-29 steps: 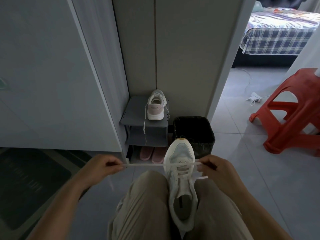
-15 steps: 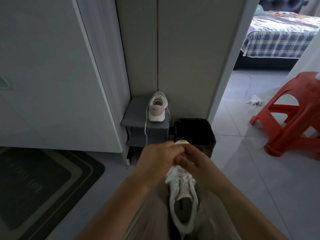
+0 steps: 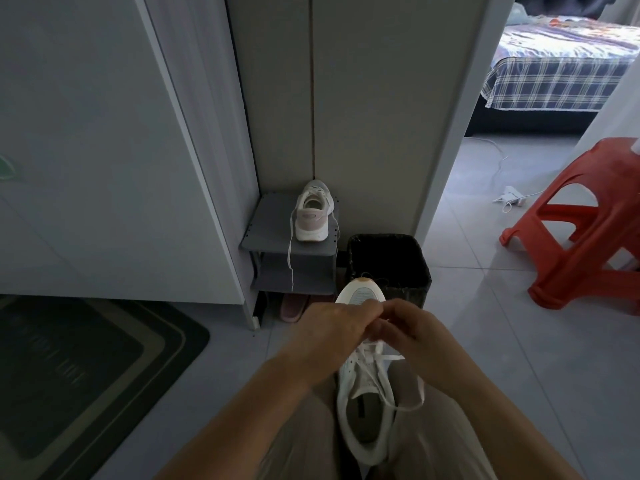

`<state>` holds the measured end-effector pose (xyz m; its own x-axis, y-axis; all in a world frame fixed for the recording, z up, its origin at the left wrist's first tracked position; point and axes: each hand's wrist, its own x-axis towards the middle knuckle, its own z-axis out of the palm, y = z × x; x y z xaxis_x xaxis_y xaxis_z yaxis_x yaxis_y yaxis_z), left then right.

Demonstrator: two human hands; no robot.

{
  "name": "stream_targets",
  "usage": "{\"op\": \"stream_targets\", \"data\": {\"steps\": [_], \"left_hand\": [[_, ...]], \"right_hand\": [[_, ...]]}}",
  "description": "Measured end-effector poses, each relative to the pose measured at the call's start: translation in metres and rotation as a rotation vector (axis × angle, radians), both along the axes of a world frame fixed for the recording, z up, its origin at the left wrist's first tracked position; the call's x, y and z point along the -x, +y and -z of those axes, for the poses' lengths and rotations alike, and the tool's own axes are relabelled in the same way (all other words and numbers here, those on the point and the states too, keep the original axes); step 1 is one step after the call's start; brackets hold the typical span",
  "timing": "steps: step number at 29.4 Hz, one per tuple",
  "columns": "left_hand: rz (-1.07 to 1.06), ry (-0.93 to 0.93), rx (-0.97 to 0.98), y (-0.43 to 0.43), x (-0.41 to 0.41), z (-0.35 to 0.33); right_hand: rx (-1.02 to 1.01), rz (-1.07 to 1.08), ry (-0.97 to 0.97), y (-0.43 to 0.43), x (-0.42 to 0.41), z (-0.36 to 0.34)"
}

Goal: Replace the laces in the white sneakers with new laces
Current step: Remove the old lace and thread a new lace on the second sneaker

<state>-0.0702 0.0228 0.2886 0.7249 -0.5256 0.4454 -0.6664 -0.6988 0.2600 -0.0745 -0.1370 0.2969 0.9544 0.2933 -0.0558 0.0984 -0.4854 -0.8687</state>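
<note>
The white sneaker (image 3: 349, 382) is wedged upright between the thighs, toe pointing away. Over its forefoot the left hand (image 3: 332, 337) and right hand (image 3: 412, 332) are brought together, fingers (image 3: 372, 308) curled and tips touching, seemingly pinched on the lace (image 3: 391, 357); the pinch itself is hidden by the knuckles.

The step is judged to be threading the lower eyelets. It is best done with both ends kept even, the flat lace held untwisted, and each crossing drawn snug before the next is begun. The slack loop beside the right thigh should be kept from snagging.

Counted: two sneakers, one in the lap and the second sneaker (image 3: 313, 216) on the shoe rack (image 3: 270, 230) with one loose lace (image 3: 290, 258) dangling; two hands; one black bin (image 3: 391, 258); one red stool (image 3: 588, 220).
</note>
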Motion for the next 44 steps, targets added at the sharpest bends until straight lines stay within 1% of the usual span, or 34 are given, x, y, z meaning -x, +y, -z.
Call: {"op": "stream_targets", "data": {"steps": [1, 2, 4, 5, 6, 7, 8, 9, 10, 11, 12, 13, 14, 15, 16, 17, 18, 19, 20, 22, 23, 25, 26, 28, 29, 31, 33, 34, 36, 38, 41, 44], "left_hand": [[0.019, 0.008, -0.011, -0.002, -0.002, 0.003], [0.033, -0.003, -0.041, -0.003, -0.004, 0.006], [0.001, 0.01, -0.068, 0.0, -0.003, 0.012], [-0.078, 0.079, -0.005, 0.004, -0.002, 0.015], [-0.181, 0.208, 0.079, 0.007, 0.0, 0.018], [-0.306, 0.35, 0.192, 0.012, 0.003, 0.024], [-0.413, 0.441, 0.283, 0.015, 0.006, 0.032], [-0.463, 0.503, 0.343, 0.016, 0.008, 0.041], [-0.454, 0.555, 0.377, 0.013, 0.012, 0.046], [-0.414, 0.564, 0.379, 0.004, 0.018, 0.049], [-0.365, 0.547, 0.3, -0.007, 0.025, 0.048], [-0.325, 0.467, 0.147, -0.018, 0.032, 0.05], [-0.308, 0.373, 0.044, -0.031, 0.041, 0.052], [-0.275, 0.358, 0.013, -0.042, 0.05, 0.053], [-0.244, 0.327, -0.046, -0.053, 0.057, 0.059], [-0.218, 0.267, -0.052, -0.06, 0.063, 0.07], [-0.186, 0.277, -0.055, -0.066, 0.066, 0.075], [-0.155, 0.343, -0.076, -0.07, 0.07, 0.074], [-0.147, 0.369, -0.078, -0.07, 0.073, 0.075], [-0.134, 0.393, 0.029, -0.062, 0.071, 0.076], [-0.167, 0.415, 0.074, -0.054, 0.067, 0.067], [-0.278, 0.413, 0.056, -0.029, 0.064, 0.074], [-0.355, 0.381, 0.046, -0.019, 0.062, 0.078], [-0.505, 0.375, 0.122, -0.005, 0.054, 0.079], [-0.525, 0.362, 0.134, 0.001, 0.053, 0.08], [-0.499, 0.42, 0.136, -0.002, 0.045, 0.071], [-0.438, 0.451, 0.179, -0.008, 0.04, 0.066], [-0.424, 0.457, 0.211, -0.009, 0.038, 0.063], [-0.424, 0.472, 0.244, -0.008, 0.038, 0.063], [-0.413, 0.568, 0.302, -0.006, 0.038, 0.061], [-0.404, 0.636, 0.428, -0.003, 0.037, 0.061], [-0.43, 0.684, 0.497, 0.002, 0.039, 0.064]], "right_hand": [[-0.018, 0.014, 0.036, 0.003, 0.0, -0.001], [0.01, 0.027, 0.053, 0.004, 0.0, -0.001], [0.138, 0.022, 0.058, -0.002, -0.002, 0.002], [0.171, 0.021, 0.063, -0.006, -0.002, 0.004], [0.175, 0.03, 0.073, -0.011, -0.001, 0.005], [0.146, 0.056, 0.085, -0.017, 0.0, 0.007], [0.083, 0.1, 0.105, -0.022, 0.0, 0.008], [-0.004, 0.157, 0.129, -0.027, 0.0, 0.009], [-0.101, 0.216, 0.153, -0.031, 0.0, 0.008], [-0.202, 0.266, 0.159, -0.034, -0.001, 0.005], [-0.299, 0.308, 0.15, -0.036, -0.002, 0.002], [-0.376, 0.329, 0.127, -0.036, -0.003, -0.001], [-0.405, 0.323, 0.089, -0.033, -0.003, -0.004], [-0.371, 0.291, 0.025, -0.027, -0.002, -0.004], [-0.296, 0.237, -0.042, -0.019, 0.0, -0.004], [-0.199, 0.154, -0.097, -0.01, 0.002, 0.0], [-0.078, 0.045, -0.129, -0.001, 0.005, 0.005], [0.052, -0.063, -0.153, 0.008, 0.008, 0.014], [0.167, -0.136, -0.173, 0.013, 0.01, 0.021], [0.314, -0.125, -0.189, 0.013, 0.011, 0.03], [0.339, -0.089, -0.18, 0.012, 0.011, 0.033], [0.389, -0.054, -0.213, 0.009, 0.011, 0.037], [0.41, -0.062, -0.242, 0.009, 0.012, 0.04], [0.484, -0.089, -0.311, 0.01, 0.011, 0.047], [0.532, -0.098, -0.335, 0.012, 0.012, 0.05], [0.629, -0.114, -0.441, 0.013, 0.013, 0.056], [0.649, -0.075, -0.446, 0.011, 0.014, 0.058], [0.685, -0.023, -0.454, 0.011, 0.013, 0.058], [0.719, 0.014, -0.477, 0.011, 0.014, 0.062], [0.695, 0.025, -0.518, 0.012, 0.013, 0.066], [0.606, 0.011, -0.535, 0.016, 0.011, 0.074], [0.603, 0.033, -0.595, 0.021, 0.011, 0.081]]}}
